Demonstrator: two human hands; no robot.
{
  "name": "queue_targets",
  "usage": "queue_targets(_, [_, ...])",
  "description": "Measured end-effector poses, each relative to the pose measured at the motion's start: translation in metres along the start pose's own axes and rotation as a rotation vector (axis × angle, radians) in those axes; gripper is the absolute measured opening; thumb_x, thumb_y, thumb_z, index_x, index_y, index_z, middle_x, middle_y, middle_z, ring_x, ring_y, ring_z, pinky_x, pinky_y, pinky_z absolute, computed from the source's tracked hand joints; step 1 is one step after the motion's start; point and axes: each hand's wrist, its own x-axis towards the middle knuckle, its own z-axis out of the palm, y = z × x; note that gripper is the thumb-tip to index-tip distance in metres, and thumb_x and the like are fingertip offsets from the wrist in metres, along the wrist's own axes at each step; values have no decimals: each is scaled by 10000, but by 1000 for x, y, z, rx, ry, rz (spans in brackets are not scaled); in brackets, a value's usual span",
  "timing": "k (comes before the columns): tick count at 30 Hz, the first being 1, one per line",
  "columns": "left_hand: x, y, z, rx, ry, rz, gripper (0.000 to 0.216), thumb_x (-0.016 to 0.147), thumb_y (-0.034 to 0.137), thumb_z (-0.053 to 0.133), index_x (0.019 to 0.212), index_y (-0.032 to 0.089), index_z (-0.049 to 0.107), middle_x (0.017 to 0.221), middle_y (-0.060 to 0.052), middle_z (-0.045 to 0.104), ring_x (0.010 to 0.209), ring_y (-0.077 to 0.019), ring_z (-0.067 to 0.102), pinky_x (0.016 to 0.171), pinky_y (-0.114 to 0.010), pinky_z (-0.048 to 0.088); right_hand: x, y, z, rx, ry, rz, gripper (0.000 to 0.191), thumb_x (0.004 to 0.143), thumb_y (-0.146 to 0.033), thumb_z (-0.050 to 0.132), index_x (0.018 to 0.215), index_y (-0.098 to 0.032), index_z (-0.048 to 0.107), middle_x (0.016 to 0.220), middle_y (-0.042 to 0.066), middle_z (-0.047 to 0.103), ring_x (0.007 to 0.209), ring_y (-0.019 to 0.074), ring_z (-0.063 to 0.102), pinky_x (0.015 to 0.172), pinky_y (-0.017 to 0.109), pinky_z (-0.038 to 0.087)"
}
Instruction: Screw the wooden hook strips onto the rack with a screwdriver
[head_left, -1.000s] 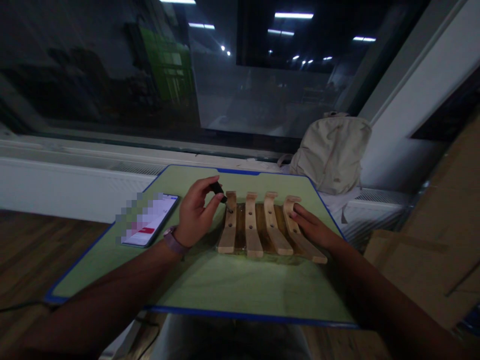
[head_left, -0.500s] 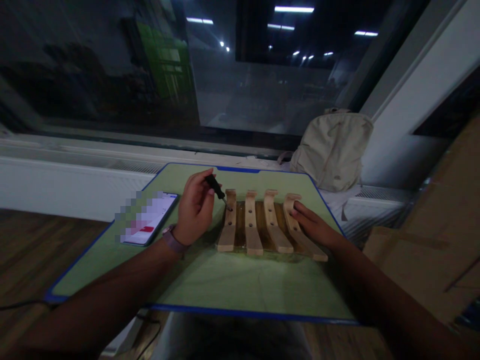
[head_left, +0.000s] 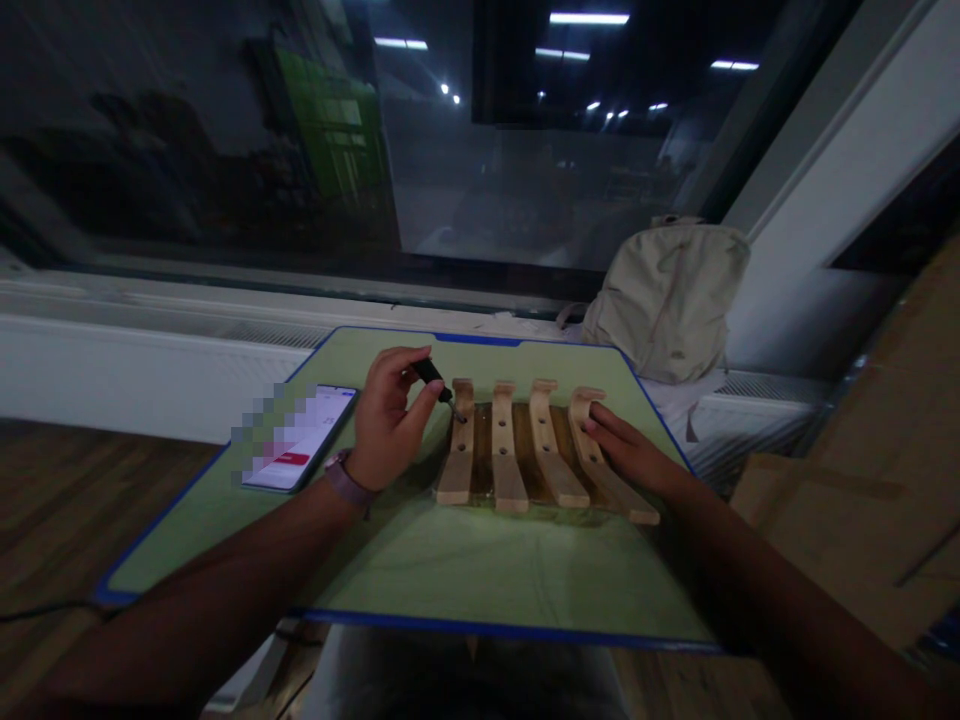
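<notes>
Brings the thumb of the left hand (head_left: 388,410) forward, compared with half a second ago, over the black handle of a small screwdriver (head_left: 425,370), leaving less of it in sight. Pinches that handle between thumb and fingers, slanting the thin shaft down to the right, tip at the upper hole of the leftmost strip (head_left: 455,468). Cannot tell whether filled by a screw or bare.

Keeps the right hand (head_left: 630,455) where seen earlier, fingertips against the upper part of the rightmost strip (head_left: 622,497); cannot tell how tightly clasped.

Consists, under both hands, of four pale wooden strips in a row across a brown, shiny, somewhat see-through board (head_left: 523,465). Curled over at the far end of each strip, pinched in along the middle, then widening towards a squared near end, with light grain showing dimly. Pierced by two dark round holes, one behind the other, plainest on the three strips to the left. Fans outward slightly at right.

Lies flat on a green, blue-edged table (head_left: 517,585), right of a lit phone (head_left: 304,440) and in front of a beige backpack (head_left: 667,300).
</notes>
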Motion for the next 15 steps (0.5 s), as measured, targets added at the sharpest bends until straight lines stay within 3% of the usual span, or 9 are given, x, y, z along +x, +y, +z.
queue_targets(5, [1, 2, -1, 62, -3, -21, 333, 875, 278, 699, 1203, 249, 642, 1023, -48, 632, 925, -165, 655, 856, -331, 592, -1, 1, -1, -11, -2, 16, 388, 922, -530, 485, 1053, -230, 692, 1109, 78, 763, 1173, 330, 650, 1030, 488, 519])
queue_targets(9, [-1, 1, 0, 19, -18, -66, 385, 920, 294, 640, 1298, 234, 602, 1144, -88, 664, 1023, -189, 684, 905, -349, 593, -1, 0, -2, -47, 5, 32, 359, 923, -524, 480, 990, -243, 692, 1090, 76, 763, 1117, 320, 676, 1004, 475, 539])
queue_targets(15, [-3, -3, 0, 17, -38, -77, 438, 963, 292, 565, 1394, 225, 536, 1228, -121, 674, 1114, -216, 673, 1004, -406, 551, -1, -2, -1, -22, 9, 10, 384, 897, -534, 513, 1078, -247, 693, 1150, 71, 760, 1180, 332, 650, 1053, 505, 505])
